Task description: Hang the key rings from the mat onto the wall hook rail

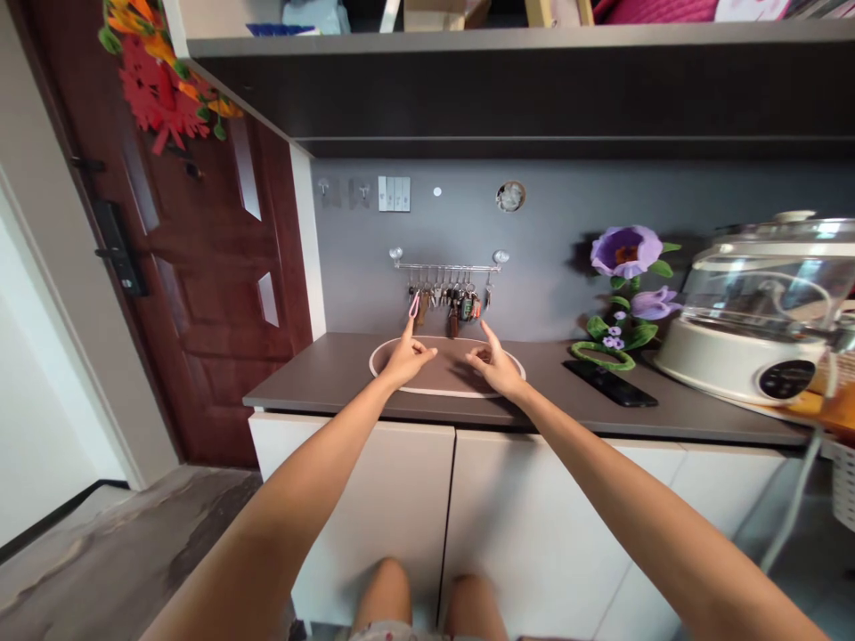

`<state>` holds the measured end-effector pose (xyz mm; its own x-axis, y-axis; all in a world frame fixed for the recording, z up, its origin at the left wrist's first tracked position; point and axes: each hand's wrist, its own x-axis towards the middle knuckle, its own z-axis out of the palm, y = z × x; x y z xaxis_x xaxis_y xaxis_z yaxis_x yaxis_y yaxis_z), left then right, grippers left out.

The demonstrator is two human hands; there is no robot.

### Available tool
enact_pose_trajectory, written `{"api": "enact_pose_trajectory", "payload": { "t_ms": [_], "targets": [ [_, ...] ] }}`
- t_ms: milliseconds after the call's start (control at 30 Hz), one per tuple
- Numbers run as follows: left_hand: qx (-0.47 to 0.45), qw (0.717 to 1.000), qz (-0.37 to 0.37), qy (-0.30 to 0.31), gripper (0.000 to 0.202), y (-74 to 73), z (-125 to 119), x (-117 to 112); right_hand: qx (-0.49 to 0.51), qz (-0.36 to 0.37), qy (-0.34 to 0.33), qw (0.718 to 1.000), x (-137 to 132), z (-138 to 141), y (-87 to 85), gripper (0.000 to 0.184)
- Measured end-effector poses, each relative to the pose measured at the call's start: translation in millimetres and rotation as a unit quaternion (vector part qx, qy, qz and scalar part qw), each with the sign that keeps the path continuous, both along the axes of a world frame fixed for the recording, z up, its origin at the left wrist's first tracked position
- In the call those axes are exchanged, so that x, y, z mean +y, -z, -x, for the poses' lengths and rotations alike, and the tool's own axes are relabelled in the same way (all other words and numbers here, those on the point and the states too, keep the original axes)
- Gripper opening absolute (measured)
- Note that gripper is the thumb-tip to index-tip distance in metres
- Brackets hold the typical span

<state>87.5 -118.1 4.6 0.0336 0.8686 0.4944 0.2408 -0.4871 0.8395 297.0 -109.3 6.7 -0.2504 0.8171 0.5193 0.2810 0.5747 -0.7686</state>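
My left hand (409, 359) is over the left part of an oval brown tray (449, 393) with a pale rim, index finger stretched up and thumb out to the side. Facing it across the tray, my right hand (498, 367) also has its index finger and thumb stretched apart. Neither hand holds anything. Behind them, a clear hook rail (447, 266) is fixed to the grey wall, and several keys (444, 297) hang from it. A pink loop (415, 305) hangs just above my left fingertip; whether they touch I cannot tell. Near my right fingertip hangs an orange-red tag (476, 308).
A black phone (611, 383) lies on the counter (321, 378) beside purple knitted flowers (626, 252). To the right stands a white appliance (741, 356) with a clear cover. A shelf (468, 44) overhangs the counter. A dark red door (214, 267) is at left.
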Motion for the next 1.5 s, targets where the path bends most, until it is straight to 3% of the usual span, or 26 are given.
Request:
{"api": "enact_pose_trajectory", "payload": {
  "t_ms": [167,367,533,667,800,933,1067,1233,1500],
  "targets": [
    [-0.026,0.995,0.056,-0.082,0.092,-23.4,18.2,42.4,0.029,0.065,0.100,0.992,39.6,-18.1,-24.4,0.078],
    [-0.065,0.989,0.088,-0.102,0.091,-45.8,35.7,99.9,0.115,0.107,0.146,0.977,95.3,-29.9,-59.7,0.083],
    [-0.147,0.982,0.099,-0.066,0.074,-59.2,37.2,144.0,0.136,0.108,0.141,0.975,132.0,-28.9,-71.6,0.066],
    [-0.208,0.968,0.131,0.043,0.040,-67.4,36.0,166.5,0.136,0.119,0.090,0.979,147.3,-27.5,-73.3,0.047],
    [-0.238,0.942,0.194,0.135,0.032,-71.6,35.9,177.4,0.146,0.169,0.004,0.975,158.9,-26.6,-73.3,0.040],
    [-0.260,0.911,0.238,0.214,0.032,-74.0,32.7,185.4,0.183,0.217,-0.036,0.958,170.2,-23.5,-73.5,0.045],
    [-0.251,0.893,0.251,0.276,0.034,-73.5,25.2,194.4,0.208,0.218,-0.057,0.952,177.4,-17.1,-69.7,0.048],
    [-0.250,0.888,0.236,0.305,0.043,-69.2,9.6,199.9,0.256,0.163,-0.027,0.952,182.4,-5.3,-60.6,0.040],
    [-0.319,0.860,0.230,0.326,0.042,-70.1,-1.9,184.6,0.326,0.150,-0.022,0.933,172.4,21.6,-61.7,0.042]
  ]
}}
